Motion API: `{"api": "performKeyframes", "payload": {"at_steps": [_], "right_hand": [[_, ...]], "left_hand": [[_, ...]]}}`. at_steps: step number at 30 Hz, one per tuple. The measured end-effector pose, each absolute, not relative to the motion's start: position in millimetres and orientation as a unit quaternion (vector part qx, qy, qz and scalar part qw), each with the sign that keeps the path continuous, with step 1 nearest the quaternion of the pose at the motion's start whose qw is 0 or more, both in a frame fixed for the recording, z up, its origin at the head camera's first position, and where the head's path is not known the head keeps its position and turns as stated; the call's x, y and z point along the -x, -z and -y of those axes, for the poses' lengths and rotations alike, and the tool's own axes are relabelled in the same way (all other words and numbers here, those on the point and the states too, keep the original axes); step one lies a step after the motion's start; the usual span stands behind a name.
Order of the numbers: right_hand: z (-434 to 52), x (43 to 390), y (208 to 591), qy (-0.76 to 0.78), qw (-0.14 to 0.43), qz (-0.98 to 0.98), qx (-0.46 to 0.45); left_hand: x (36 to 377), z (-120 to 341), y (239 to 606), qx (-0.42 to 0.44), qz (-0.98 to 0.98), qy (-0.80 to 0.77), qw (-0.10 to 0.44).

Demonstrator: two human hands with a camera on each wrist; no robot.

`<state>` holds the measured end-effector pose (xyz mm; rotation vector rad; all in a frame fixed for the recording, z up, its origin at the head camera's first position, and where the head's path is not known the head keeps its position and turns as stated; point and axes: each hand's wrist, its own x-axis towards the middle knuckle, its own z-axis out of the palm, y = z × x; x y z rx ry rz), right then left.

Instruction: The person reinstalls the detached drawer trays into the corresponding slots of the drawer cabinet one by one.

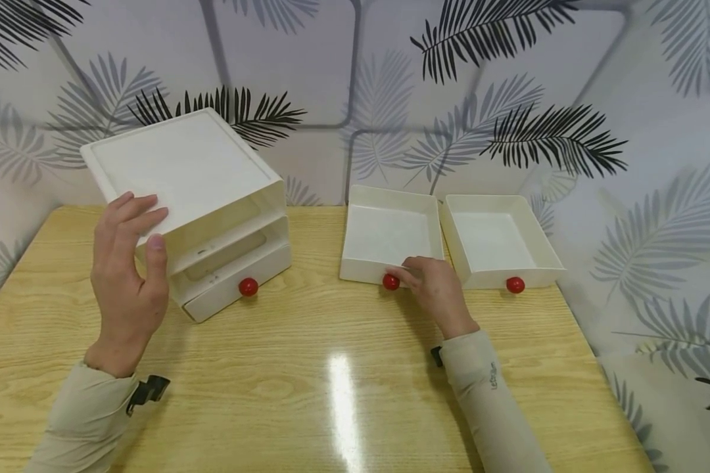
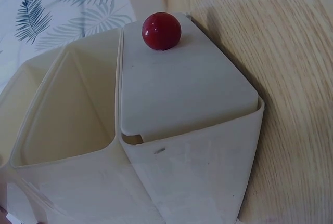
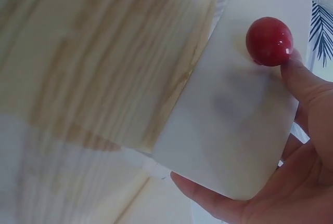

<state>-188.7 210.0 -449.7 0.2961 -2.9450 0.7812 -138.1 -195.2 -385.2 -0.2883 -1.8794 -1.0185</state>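
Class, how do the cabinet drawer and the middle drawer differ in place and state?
The cabinet drawer sits inside the cabinet; the middle drawer is outside it. The right hand holds the middle drawer; no hand touches the cabinet drawer. Both are white with one red knob.

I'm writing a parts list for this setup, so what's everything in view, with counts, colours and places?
Table: 1, light wood, under everything
Cabinet: 1, white, left part of the table
Fitted drawer: 1, white, the cabinet's lowest slot, below two open slots
Loose drawers: 2, white, side by side to the right, left one and right one
Knobs: 3, red, one on each drawer's front
Backdrop: 1, pale with grey and black leaves, behind the table
Sleeves: 2, beige, on both arms
Wrist pieces: 2, black, by the cuffs
Left grip: 1, bare, touching the cabinet
Right grip: 1, bare, holding the left loose drawer
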Motion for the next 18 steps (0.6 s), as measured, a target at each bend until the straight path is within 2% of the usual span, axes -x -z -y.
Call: {"api": "performKeyframes", "payload": {"at_steps": [18], "right_hand": [[-205.7,180.8,447.0,-0.269,0.061,0.951,-0.14]], "left_hand": [[137.2,197.5,384.8,0.119,0.775,0.409,0.466]]}}
